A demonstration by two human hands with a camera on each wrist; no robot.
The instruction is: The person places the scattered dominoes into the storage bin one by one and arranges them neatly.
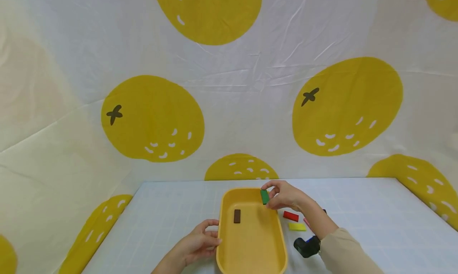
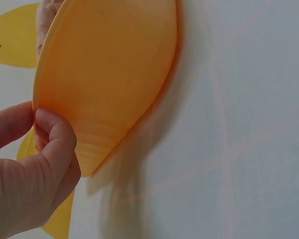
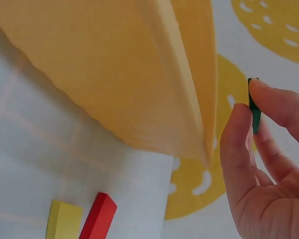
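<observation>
A yellow-orange plastic tray [image 1: 250, 242] stands on the table in the head view. My left hand [image 1: 200, 242] pinches the tray's left rim between thumb and fingers, as the left wrist view [image 2: 35, 169] also shows. Over the tray's far right corner, my right hand [image 1: 286, 195] pinches a small green block [image 1: 264, 197] between thumb and fingertips. The right wrist view shows the green block [image 3: 255, 112] edge-on, above the rim. Inside the tray, toward its far left, lies a dark brown block [image 1: 237, 216].
Right of the tray lie a red block [image 1: 291, 216], a yellow block [image 1: 297, 226] and a pinkish piece partly behind my right forearm. A black object [image 1: 307, 247] with a blue part sits nearer, beside the sleeve. A fruit-patterned cloth [image 1: 247, 87] hangs behind the table.
</observation>
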